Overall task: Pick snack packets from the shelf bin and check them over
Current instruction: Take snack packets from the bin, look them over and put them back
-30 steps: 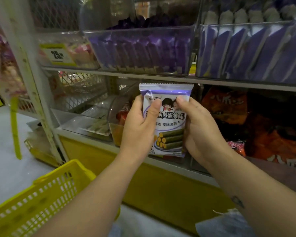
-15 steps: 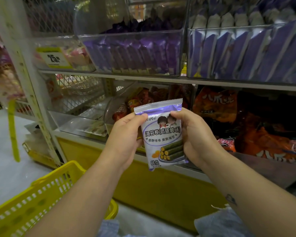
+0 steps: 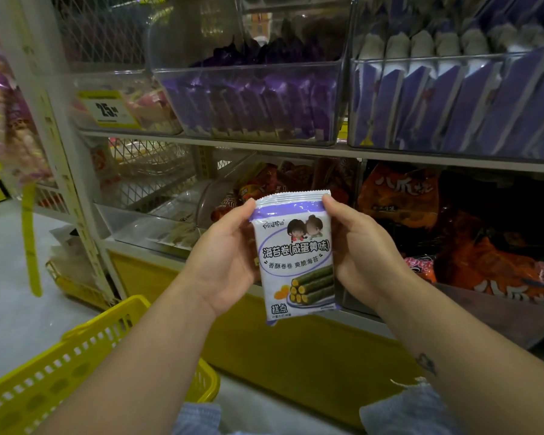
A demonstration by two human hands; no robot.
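Note:
A white and purple snack packet (image 3: 296,255) with pictures of green seaweed rolls stands upright in front of the lower shelf, its printed front facing me. My left hand (image 3: 223,262) grips its left edge, thumb on the front near the top. My right hand (image 3: 358,255) grips the right edge, fingers curled behind it. Above, a clear shelf bin (image 3: 252,102) holds several purple packets of the same kind.
A second clear bin (image 3: 453,98) of purple-white packets sits top right. Orange snack bags (image 3: 421,221) fill the lower shelf behind the packet. A yellow shopping basket (image 3: 85,356) is at lower left. A yellow price tag (image 3: 107,109) marks the left bin.
Both hands have brought the packet down and toward me, away from the upper bin. My left thumb has slid from the packet's middle to its upper left corner.

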